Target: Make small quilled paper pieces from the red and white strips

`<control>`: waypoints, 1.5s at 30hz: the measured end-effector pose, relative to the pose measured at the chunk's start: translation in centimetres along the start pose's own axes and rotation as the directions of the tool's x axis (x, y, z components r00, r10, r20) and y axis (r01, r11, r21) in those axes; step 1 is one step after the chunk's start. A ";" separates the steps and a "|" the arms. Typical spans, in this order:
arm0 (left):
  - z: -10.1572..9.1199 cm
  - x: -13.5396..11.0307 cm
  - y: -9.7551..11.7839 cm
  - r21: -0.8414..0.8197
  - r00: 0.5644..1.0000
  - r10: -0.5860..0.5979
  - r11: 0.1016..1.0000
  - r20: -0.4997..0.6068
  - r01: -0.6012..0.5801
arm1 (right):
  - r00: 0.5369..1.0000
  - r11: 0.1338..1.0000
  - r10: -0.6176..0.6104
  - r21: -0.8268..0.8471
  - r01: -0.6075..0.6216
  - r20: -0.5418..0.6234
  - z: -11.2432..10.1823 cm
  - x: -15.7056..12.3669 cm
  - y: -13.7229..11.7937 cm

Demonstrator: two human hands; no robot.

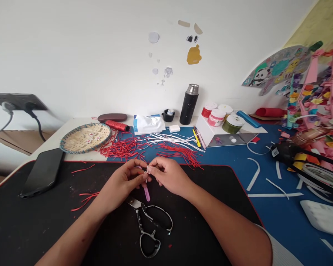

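Observation:
Both of my hands meet over the black mat [199,221]. Fingertips of my left hand [129,181] pinch a small piece of white cord [147,173], its exact form too small to make out. My right hand [168,175] grips the upper end of the same piece between thumb and forefinger. Just below the fingers a pink plastic tool [147,193] shows its end; the rest is hidden behind my left hand. Large scissors [151,225] with dark, worn handles lie nearest to me, blades partly under my left hand.
Cut red cords [122,147], white cords [173,139] and a red spool [117,125] lie behind the mat. A woven basket [84,138] and phone [43,171] are left. Jars [217,117] top a box; a black bottle [189,103] stands by the wall.

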State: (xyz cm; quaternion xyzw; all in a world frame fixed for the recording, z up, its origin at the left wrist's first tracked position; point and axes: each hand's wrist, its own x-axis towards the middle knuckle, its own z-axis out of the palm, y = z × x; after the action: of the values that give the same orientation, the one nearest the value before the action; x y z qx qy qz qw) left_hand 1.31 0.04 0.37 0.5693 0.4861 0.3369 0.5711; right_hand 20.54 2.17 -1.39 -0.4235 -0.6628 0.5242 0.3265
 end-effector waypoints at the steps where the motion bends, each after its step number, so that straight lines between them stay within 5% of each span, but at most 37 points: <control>1: 0.1 0.0 0.0 0.006 1.000 0.000 1.000 0.003 0.000 | 1.000 1.000 -0.002 0.006 0.002 0.006 0.0 0.0 0.1; 6: 0.1 -0.2 0.1 0.008 1.000 0.010 1.000 0.006 -0.010 | 1.000 0.999 0.002 0.045 -0.003 0.029 0.2 0.0 0.2; 15: -0.7 0.1 -0.3 -0.479 0.988 -0.120 0.876 -0.096 0.059 | 0.995 0.998 -0.048 -0.051 0.044 -0.086 -0.1 -0.1 -0.4; 20: -0.9 0.2 -0.5 -0.584 0.983 -0.164 0.807 -0.079 0.088 | 0.977 0.977 -0.153 -0.174 0.126 -0.147 0.0 -0.2 -0.4; 39: -0.1 0.2 -0.2 -0.480 0.991 -0.134 0.870 -0.013 0.112 | 0.969 0.963 -0.214 -0.191 0.188 -0.121 0.2 -0.7 -1.2; 45: -0.2 -0.2 0.0 -0.343 0.993 -0.048 0.939 -0.111 0.007 | 0.977 0.977 -0.158 -0.166 0.134 -0.144 0.1 -0.6 -1.0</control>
State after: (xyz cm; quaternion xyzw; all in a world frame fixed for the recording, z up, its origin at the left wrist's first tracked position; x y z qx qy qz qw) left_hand 1.08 -0.06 0.42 0.4338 0.4609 0.4412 0.6361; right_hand 20.49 1.47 -0.40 -0.4375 -0.7033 0.4106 0.3811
